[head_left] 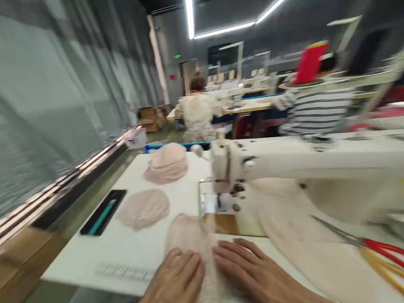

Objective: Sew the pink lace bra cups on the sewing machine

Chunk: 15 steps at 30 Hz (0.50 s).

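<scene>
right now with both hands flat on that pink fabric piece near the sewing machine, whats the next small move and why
Probably slide the pink fabric piece forward toward the needle area of the sewing machine. The left hand and right hand both lie flat on its near end, and its far edge lies short of the presser foot. The picture is blurred, so the exact gap is unclear.

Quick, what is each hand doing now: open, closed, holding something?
Left hand: open, flat on the pink fabric piece.
Right hand: open, flat on the same piece.
</scene>
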Each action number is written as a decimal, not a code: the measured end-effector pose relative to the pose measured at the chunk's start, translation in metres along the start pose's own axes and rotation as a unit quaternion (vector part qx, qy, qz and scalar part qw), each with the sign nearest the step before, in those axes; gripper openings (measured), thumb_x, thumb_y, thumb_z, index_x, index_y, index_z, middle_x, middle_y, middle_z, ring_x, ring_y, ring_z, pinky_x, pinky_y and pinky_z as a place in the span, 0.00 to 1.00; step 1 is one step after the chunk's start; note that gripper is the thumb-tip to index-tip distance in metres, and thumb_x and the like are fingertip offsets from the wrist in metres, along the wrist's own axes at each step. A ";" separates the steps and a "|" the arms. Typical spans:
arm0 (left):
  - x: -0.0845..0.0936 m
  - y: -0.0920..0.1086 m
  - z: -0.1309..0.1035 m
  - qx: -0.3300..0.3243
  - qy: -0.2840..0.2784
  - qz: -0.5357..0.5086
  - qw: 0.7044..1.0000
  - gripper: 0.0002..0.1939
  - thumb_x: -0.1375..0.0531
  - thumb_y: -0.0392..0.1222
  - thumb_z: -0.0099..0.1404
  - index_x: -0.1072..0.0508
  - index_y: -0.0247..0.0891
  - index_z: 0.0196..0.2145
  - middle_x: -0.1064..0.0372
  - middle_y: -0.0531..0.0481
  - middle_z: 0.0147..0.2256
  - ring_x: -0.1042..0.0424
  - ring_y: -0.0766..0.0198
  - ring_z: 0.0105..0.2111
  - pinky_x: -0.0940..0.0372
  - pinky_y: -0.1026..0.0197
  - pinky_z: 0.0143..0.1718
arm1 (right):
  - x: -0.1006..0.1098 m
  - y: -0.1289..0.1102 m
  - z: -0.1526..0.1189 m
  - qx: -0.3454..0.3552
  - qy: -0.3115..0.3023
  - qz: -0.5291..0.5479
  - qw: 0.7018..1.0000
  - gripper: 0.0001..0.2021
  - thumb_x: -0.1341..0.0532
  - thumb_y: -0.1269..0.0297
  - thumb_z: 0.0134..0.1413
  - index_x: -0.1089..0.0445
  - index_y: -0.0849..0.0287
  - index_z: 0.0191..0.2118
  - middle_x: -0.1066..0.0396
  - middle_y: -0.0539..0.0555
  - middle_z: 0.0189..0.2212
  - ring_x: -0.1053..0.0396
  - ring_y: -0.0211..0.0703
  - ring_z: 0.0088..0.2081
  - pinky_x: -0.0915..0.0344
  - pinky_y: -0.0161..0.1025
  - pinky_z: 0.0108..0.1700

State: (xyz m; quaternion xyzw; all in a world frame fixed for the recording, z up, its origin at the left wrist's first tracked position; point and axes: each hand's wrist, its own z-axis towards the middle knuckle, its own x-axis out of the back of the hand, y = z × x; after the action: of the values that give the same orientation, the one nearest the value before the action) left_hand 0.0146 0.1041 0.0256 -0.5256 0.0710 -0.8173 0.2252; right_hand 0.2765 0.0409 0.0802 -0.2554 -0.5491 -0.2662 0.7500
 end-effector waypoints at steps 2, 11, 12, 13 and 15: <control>0.015 0.001 -0.002 0.006 -0.084 -0.013 0.996 0.21 0.45 0.43 0.66 0.35 0.28 0.53 0.30 0.39 0.50 0.32 0.58 0.49 0.40 0.56 0.53 | -0.015 0.000 0.004 0.031 0.002 -0.048 0.998 0.34 0.45 0.47 0.60 0.47 0.68 0.63 0.39 0.63 0.60 0.42 0.51 0.61 0.41 0.45 0.58; 0.023 0.031 -0.007 0.078 0.080 0.027 0.993 0.15 0.53 0.29 0.67 0.28 0.26 0.45 0.27 0.39 0.39 0.28 0.58 0.41 0.37 0.57 0.47 | -0.075 -0.030 0.006 0.077 0.123 -0.163 0.976 0.16 0.53 0.74 0.62 0.32 0.65 0.48 0.28 0.62 0.51 0.33 0.48 0.54 0.41 0.46 0.52; 0.024 0.032 -0.009 0.083 0.095 0.009 0.992 0.14 0.52 0.29 0.67 0.28 0.27 0.42 0.27 0.40 0.36 0.28 0.59 0.38 0.36 0.57 0.44 | -0.075 -0.031 0.006 0.063 0.120 -0.133 0.982 0.16 0.54 0.73 0.63 0.34 0.65 0.50 0.28 0.62 0.51 0.33 0.47 0.53 0.41 0.45 0.51; 0.026 0.033 -0.012 0.093 0.106 -0.014 0.990 0.13 0.52 0.28 0.67 0.28 0.27 0.40 0.28 0.43 0.32 0.29 0.61 0.33 0.36 0.58 0.40 | -0.073 -0.032 0.006 0.046 0.114 -0.099 0.987 0.16 0.54 0.71 0.64 0.35 0.64 0.51 0.27 0.61 0.50 0.32 0.45 0.52 0.40 0.44 0.50; 0.033 0.035 -0.017 0.132 0.104 -0.086 0.982 0.14 0.53 0.30 0.68 0.28 0.29 0.38 0.31 0.47 0.25 0.33 0.64 0.25 0.37 0.60 0.32 | -0.063 -0.035 0.005 0.003 0.093 -0.013 0.996 0.13 0.53 0.70 0.65 0.36 0.59 0.49 0.26 0.58 0.46 0.30 0.43 0.46 0.40 0.43 0.48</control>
State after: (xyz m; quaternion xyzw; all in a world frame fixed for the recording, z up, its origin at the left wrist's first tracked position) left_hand -0.0016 0.0558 0.0332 -0.4079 -0.0601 -0.8859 0.2124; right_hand 0.2336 0.0260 0.0242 -0.2198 -0.4815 -0.2967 0.7949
